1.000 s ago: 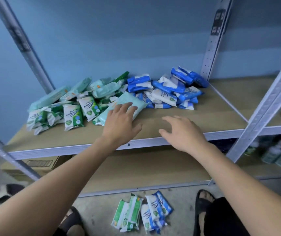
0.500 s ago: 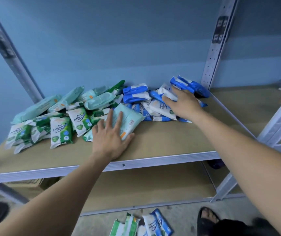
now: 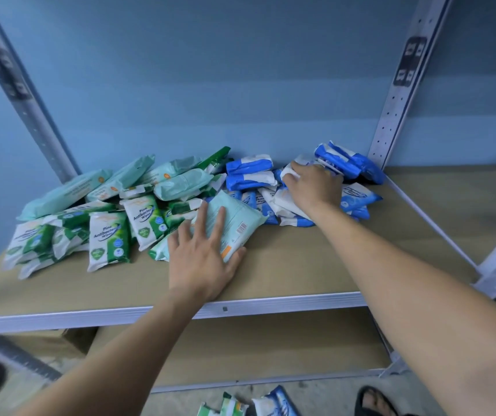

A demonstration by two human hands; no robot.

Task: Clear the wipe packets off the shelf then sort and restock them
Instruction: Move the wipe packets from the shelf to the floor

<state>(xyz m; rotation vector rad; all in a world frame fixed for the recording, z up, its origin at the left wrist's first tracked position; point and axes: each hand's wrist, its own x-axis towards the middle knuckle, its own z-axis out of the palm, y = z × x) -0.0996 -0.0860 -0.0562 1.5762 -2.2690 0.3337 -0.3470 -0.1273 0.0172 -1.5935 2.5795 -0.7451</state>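
A heap of wipe packets lies along the back of the wooden shelf. Green-and-white pine packets and pale mint packets fill the left part, blue-and-white packets the right. My left hand rests flat with spread fingers on a pale mint packet near the middle. My right hand lies on the blue-and-white pile, its fingers curled over a white packet. A few more packets lie on the floor below.
Grey metal uprights stand at the left and right of the bay. A blue wall closes the back. A lower shelf board sits underneath, with a cardboard box at its left. A sandalled foot shows bottom right.
My right hand has reached from the shelf's front edge back into the blue-and-white pile and curled over a packet. My left hand slid slightly further onto the mint packet.
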